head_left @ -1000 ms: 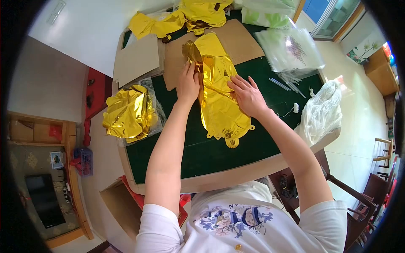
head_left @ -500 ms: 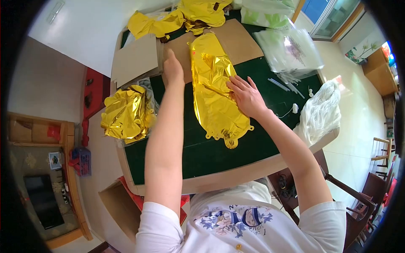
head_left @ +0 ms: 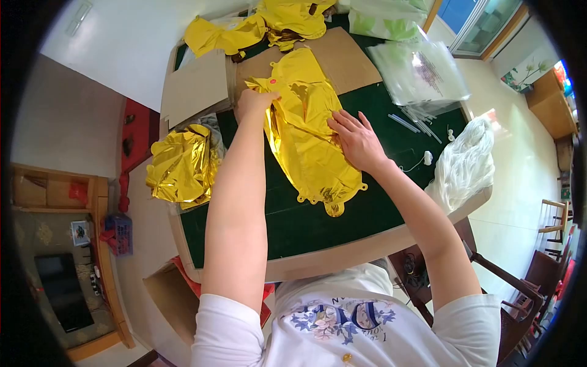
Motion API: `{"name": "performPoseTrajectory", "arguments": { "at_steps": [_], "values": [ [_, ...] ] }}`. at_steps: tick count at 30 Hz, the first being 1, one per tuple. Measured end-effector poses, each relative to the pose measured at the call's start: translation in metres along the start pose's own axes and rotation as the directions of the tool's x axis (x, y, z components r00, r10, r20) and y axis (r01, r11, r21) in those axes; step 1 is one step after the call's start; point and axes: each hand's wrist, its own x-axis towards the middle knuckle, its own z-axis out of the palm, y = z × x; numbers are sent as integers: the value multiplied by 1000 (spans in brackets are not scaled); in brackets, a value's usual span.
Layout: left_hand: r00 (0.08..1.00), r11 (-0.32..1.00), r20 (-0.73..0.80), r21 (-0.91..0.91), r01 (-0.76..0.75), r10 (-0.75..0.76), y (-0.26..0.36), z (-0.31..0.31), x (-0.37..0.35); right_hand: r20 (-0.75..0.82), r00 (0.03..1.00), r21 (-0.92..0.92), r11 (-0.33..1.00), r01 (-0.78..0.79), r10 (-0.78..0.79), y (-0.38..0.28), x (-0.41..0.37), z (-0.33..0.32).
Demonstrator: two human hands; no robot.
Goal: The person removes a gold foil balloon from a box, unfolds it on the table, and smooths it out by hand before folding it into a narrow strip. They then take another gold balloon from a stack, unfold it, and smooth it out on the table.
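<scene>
A flat gold foil balloon (head_left: 309,137) lies lengthwise on the green table top, its far part over cardboard and its small tabs at the near end. My left hand (head_left: 257,103) pinches its left edge near a red dot, and the foil there is lifted and folded. On the right side of the balloon rests my right hand (head_left: 361,142), fingers stretched out flat against the foil. Left of my forearm is a crumpled pile of gold foil balloons (head_left: 183,164), partly in clear plastic.
Cardboard sheets (head_left: 199,85) lie at the left edge. More gold foil (head_left: 226,35) is at the back. Clear plastic bags (head_left: 419,73), several thin clear tubes (head_left: 403,122) and a bundle of white string (head_left: 465,162) lie on the right.
My left hand has moved right from beside the cardboard to the balloon and taken hold of its left edge, pulling the foil outward. My right hand stays in place.
</scene>
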Motion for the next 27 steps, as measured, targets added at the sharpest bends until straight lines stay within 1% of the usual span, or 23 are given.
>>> {"name": "performPoseTrajectory", "arguments": {
  "at_steps": [2,5,6,7,8,9,11,12,13,14,15,16,18,21,22,24,25,26,27],
  "values": [
    [1000,996,21,83,-12,11,9,-3,-16,13,1000,2,1000,-7,7,-1,0,-1],
    [999,998,-26,55,-41,42,13,-2,-21,27,1000,2,1000,-16,16,-1,0,-3],
    [999,993,-27,-118,27,-30,3,9,7,30,999,3,1000,-18,18,-2,0,-3],
    [995,953,-16,-287,94,-102,-16,28,59,29,999,-2,1000,-18,18,-2,0,-3],
    [985,881,7,-446,157,-172,-27,37,88,29,999,-6,1000,-16,16,-2,0,-3],
    [972,782,30,-589,204,-231,-25,32,86,28,999,-10,1000,-15,15,-2,0,-3],
    [939,512,102,-816,268,-328,-11,12,71,34,999,-14,1000,-17,18,0,0,-2],
    [964,690,27,-693,210,-266,-10,7,66,39,999,-15,1000,-19,20,0,0,-2],
    [982,833,-35,-535,140,-187,-10,4,59,38,999,-17,1000,-18,19,-1,0,-2],
    [992,935,-79,-349,63,-97,-9,2,52,36,999,-18,1000,-17,18,-1,0,-3],
    [995,989,-103,-147,-15,0,-8,-1,43,37,999,-18,1000,-16,17,-1,0,-3],
    [994,998,-93,-14,-57,56,0,-8,30,34,999,-16,1000,-17,18,-1,1,-3],
    [986,959,-48,248,-141,157,14,-15,8,34,999,-12,1000,-20,21,-1,0,-2],
    [943,935,-110,209,-286,313,23,-8,9,28,1000,-26,1000,-6,7,0,0,-2],
    [928,919,-121,233,-319,353,33,-8,-4,27,1000,-24,1000,-7,8,0,0,-2],
    [888,873,-69,232,-429,455,42,-4,-5,22,1000,-21,1000,-10,10,0,0,-1],
    [862,845,-42,228,-483,505,51,-8,-17,19,1000,-17,1000,-8,8,0,0,-1],
    [871,856,-26,198,-477,491,54,-12,-33,18,1000,-14,1000,-6,6,0,0,-1],
    [904,906,55,-45,-421,423,55,-8,-34,17,1000,-11,1000,-5,5,1,0,-1]
  ]
}}
